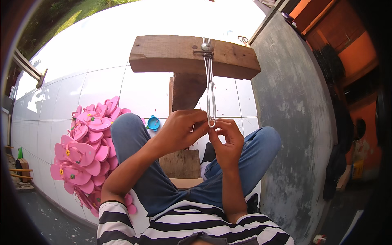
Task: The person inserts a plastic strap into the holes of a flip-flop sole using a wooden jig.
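In the head view, my left hand (pixel 181 127) and right hand (pixel 229 146) meet, fingers drawn narrow, at the near end of the metal wire tool (pixel 209 73), which reaches ahead of them to the wooden beam (pixel 163 49); whether they grip it or something smaller I cannot tell. This piece looks unfinished; pink sandals (pixel 83 157) lie heaped left of my hands, their completeness unclear

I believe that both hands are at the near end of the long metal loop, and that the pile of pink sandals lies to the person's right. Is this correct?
Not quite: the head view shows the pile of pink sandals to the person's left. The left hand and the right hand are indeed at the near end of the long metal loop.
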Motion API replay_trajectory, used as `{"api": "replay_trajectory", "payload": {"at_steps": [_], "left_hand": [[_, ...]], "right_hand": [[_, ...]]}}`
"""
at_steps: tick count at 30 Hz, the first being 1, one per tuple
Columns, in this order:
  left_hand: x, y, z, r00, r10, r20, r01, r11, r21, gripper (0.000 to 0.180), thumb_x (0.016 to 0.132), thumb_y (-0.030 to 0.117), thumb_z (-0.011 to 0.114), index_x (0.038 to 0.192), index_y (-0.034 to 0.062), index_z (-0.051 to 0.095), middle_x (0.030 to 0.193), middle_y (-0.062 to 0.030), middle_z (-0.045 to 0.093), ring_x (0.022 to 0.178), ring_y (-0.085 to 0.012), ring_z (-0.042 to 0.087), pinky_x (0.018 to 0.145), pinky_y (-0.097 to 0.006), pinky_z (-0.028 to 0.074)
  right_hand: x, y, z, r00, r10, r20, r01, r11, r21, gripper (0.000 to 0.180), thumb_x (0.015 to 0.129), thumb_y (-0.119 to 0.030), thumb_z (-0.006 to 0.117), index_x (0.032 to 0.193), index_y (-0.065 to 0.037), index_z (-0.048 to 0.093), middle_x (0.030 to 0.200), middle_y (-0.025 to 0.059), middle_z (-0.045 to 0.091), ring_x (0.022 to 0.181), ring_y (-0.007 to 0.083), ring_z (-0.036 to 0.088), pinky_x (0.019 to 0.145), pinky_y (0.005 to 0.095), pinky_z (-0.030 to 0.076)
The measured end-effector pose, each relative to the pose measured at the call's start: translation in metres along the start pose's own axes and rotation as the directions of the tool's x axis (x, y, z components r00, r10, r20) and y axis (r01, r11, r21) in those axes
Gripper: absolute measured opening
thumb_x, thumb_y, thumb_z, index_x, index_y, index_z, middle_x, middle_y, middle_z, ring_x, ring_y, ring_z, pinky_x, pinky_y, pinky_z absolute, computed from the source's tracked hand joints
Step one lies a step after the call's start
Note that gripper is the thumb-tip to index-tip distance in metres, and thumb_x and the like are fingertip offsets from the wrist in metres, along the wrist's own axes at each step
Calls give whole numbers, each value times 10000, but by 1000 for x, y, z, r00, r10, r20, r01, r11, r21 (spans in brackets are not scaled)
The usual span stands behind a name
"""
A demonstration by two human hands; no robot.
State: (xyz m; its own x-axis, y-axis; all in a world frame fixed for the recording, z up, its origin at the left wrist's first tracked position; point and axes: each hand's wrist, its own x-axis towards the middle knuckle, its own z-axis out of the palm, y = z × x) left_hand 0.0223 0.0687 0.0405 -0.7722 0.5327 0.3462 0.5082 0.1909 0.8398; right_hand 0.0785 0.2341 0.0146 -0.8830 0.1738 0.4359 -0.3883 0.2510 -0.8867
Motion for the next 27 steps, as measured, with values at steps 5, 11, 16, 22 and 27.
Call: {"api": "replay_trajectory", "payload": {"at_steps": [5, 11, 16, 22, 27], "left_hand": [[-1, 5, -2, 995, -71, 72, 76, 995, -69, 266, 976, 206, 628, 815, -5, 642, 660, -76, 589, 557, -162, 543, 522, -302, 397], [-5, 12, 1, 993, -112, 42, 118, 974, -194, 203, 990, 182, 610, 894, 6, 645, 702, -60, 602, 587, -118, 559, 535, -271, 404], [-6, 3, 9, 976, 116, -183, -101, 991, 87, 125, 945, 101, 658, 1041, 30, 623, 856, -93, 667, 664, -165, 630, 587, -294, 484], [-9, -5, -2, 980, 48, -195, -23, 991, 130, 222, 912, 71, 697, 1129, 50, 657, 985, -111, 715, 815, -203, 713, 689, -307, 553], [-16, -16, -11, 983, -35, -182, 65, 984, 163, 189, 906, 67, 700, 1089, 34, 668, 977, -109, 705, 780, -203, 704, 690, -312, 560]], "right_hand": [[2, -18, -6, 991, -137, -12, 129, 959, -253, 228, 756, 27, 776, 959, -59, 719, 922, 79, 680, 768, 168, 664, 592, 269, 538], [11, -44, -15, 972, -219, 89, 236, 865, -444, 194, 746, -13, 770, 921, -65, 706, 895, 87, 682, 777, 220, 683, 646, 322, 549], [31, -47, -17, 984, -12, 179, 87, 905, -416, 130, 805, -43, 734, 932, -50, 706, 897, 72, 689, 768, 182, 688, 629, 300, 553], [75, -31, -23, 858, 209, 469, -127, 971, -200, 156, 882, -132, 724, 989, -19, 716, 911, 73, 699, 774, 140, 680, 636, 279, 541], [71, 5, -12, 768, 326, 551, -353, 934, -61, 170, 917, -178, 712, 977, -19, 712, 917, 53, 697, 773, 103, 650, 636, 254, 523]]}}
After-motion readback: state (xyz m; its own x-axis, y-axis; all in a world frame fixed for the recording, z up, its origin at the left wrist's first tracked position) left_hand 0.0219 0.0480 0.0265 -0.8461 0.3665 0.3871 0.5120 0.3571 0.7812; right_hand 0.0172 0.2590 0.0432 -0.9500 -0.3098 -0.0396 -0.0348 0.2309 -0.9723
